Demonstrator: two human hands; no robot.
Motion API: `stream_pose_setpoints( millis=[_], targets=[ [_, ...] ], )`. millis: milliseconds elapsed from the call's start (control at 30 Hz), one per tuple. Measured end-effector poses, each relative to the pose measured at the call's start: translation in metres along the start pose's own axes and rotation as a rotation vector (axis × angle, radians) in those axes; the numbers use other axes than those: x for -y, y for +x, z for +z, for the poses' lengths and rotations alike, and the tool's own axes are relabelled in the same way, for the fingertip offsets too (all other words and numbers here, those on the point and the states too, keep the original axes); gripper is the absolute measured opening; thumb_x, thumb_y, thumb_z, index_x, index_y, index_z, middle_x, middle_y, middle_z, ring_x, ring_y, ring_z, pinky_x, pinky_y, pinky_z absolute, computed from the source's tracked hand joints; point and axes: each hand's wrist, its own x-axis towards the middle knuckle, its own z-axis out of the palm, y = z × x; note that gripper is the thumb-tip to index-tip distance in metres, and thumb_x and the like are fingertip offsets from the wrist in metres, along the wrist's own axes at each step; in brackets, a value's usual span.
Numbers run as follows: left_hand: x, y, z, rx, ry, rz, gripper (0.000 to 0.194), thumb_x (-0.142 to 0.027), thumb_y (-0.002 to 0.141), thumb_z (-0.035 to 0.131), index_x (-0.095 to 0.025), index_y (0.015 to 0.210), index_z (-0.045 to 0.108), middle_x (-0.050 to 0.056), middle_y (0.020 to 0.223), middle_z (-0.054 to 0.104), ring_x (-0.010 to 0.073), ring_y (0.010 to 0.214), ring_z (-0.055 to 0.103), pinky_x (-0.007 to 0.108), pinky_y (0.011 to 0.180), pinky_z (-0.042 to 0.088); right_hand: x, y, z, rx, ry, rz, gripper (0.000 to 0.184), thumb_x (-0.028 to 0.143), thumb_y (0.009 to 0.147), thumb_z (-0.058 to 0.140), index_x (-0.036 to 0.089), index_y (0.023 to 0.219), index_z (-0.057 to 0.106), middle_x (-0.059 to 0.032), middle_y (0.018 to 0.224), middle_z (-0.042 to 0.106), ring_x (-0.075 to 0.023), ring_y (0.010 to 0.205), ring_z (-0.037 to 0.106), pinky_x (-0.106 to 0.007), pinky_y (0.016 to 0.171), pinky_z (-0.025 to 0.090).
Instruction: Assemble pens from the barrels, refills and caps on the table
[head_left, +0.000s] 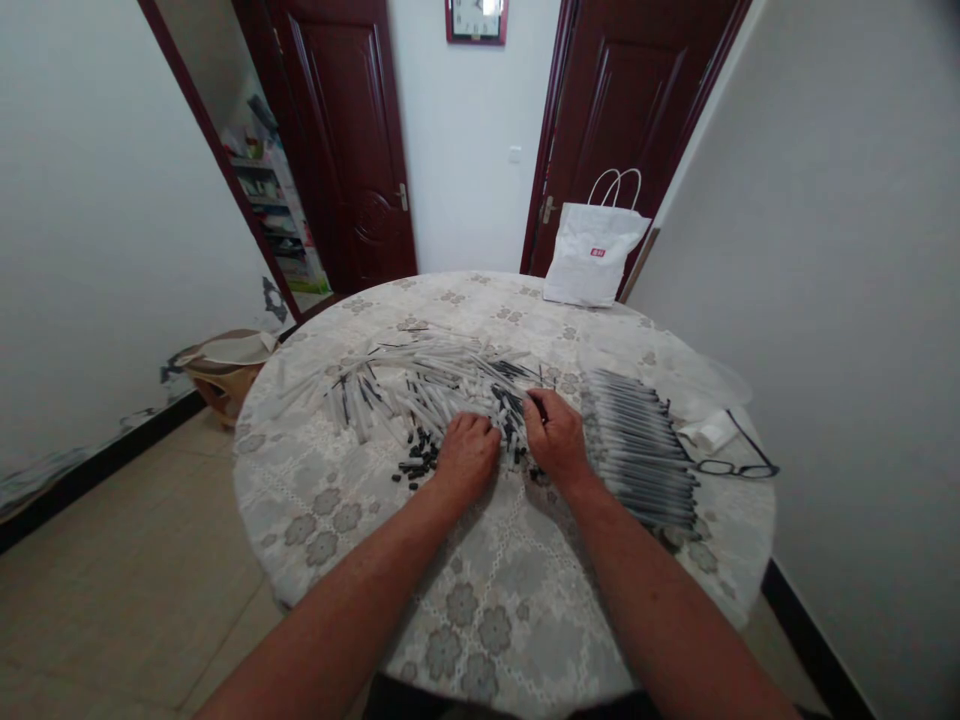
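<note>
My left hand (469, 455) rests at the near edge of a pile of pen parts, fingers curled down and closed; whatever they hold is hidden. Just right of it, my right hand (555, 435) has thumb and finger pinched together by some dark pieces, too small to make out. Small black caps (422, 452) lie scattered beside the left hand. Behind both hands spread many whitish pen tubes (427, 358), mixed with thin black sticks (512, 370). To the right of my right hand, a row of grey, dark-ended pens (645, 445) lies side by side.
A patterned cloth covers the round table (480, 620). Eyeglasses (739, 468) and a white roll or packet (709, 432) lie at its right edge. A white paper bag (596, 255) stands at the back right. Left of the table is a brown bin or basket (225, 375).
</note>
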Motion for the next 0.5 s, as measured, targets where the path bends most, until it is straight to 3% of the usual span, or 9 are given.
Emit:
stream_pose_setpoints(
  millis=[167, 267, 400, 500],
  targets=[
    [-0.001, 0.002, 0.002, -0.026, -0.049, -0.002, 0.014, -0.015, 0.09, 0.056, -0.016, 0.091, 0.07, 0.016, 0.098, 0.068, 0.0312, 0.104, 0.056, 0.05, 0.101, 0.04, -0.001, 0.001, 0.0, -0.028, -0.008, -0.016, 0.023, 0.033, 0.101, 0.049, 0.02, 0.106, 0.068, -0.0086, 0.098, 0.073, -0.0221, 0.092, 0.067, -0.034, 0.088, 0.051],
    [0.008, 0.002, -0.004, -0.114, -0.241, -0.061, 0.011, -0.019, 0.09, 0.059, -0.017, 0.094, 0.069, 0.014, 0.097, 0.069, 0.0297, 0.102, 0.059, 0.047, 0.097, 0.043, 0.0, 0.002, -0.001, -0.056, -0.005, -0.023, 0.023, 0.033, 0.101, 0.05, 0.02, 0.106, 0.068, -0.008, 0.097, 0.073, -0.0219, 0.091, 0.068, -0.033, 0.086, 0.051],
    [0.031, 0.003, -0.02, -0.288, -0.793, -0.352, 0.014, -0.032, 0.091, 0.064, -0.021, 0.098, 0.069, 0.007, 0.095, 0.072, 0.0228, 0.09, 0.065, 0.037, 0.085, 0.049, 0.003, 0.001, -0.004, -0.058, 0.021, -0.028, 0.023, 0.032, 0.101, 0.049, 0.02, 0.105, 0.068, -0.0074, 0.095, 0.072, -0.0216, 0.09, 0.068, -0.032, 0.084, 0.051],
    [0.047, 0.004, -0.03, -0.397, -1.319, -0.588, 0.031, -0.036, 0.086, 0.072, -0.021, 0.113, 0.069, 0.005, 0.092, 0.073, 0.0179, 0.08, 0.067, 0.03, 0.073, 0.05, 0.007, -0.001, -0.004, 0.005, 0.043, -0.042, 0.023, 0.032, 0.102, 0.048, 0.02, 0.102, 0.067, -0.0064, 0.091, 0.071, -0.0213, 0.086, 0.067, -0.032, 0.081, 0.049]
  ],
)
